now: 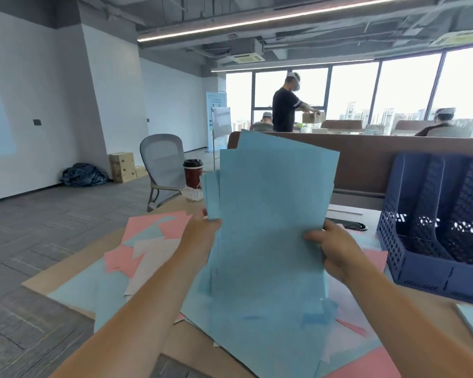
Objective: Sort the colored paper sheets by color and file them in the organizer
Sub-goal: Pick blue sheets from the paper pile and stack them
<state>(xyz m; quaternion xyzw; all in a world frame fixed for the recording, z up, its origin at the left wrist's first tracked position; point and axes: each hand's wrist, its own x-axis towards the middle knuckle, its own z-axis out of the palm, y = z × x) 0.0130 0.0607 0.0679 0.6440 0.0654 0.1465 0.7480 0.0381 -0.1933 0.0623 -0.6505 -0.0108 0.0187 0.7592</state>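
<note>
I hold a loose stack of blue paper sheets point(271, 214) upright above the desk. My left hand point(202, 230) pinches the stack's left edge. My right hand point(331, 246) grips its right edge, thumb on the front. The sheets are fanned and uneven at the top. Pink sheets point(145, 227), white sheets point(153, 257) and more blue ones lie scattered on the desk point(66, 271) beneath and to the left. The dark blue mesh organizer point(426, 241) stands at the right with several upright slots, which look empty.
A red paper cup point(193, 173) stands at the desk's far edge beside crumpled plastic. A grey mesh chair point(163, 167) sits behind the desk. A brown partition point(366, 159) backs the desk. A dark flat object point(352, 225) lies behind my right hand. People work in the background.
</note>
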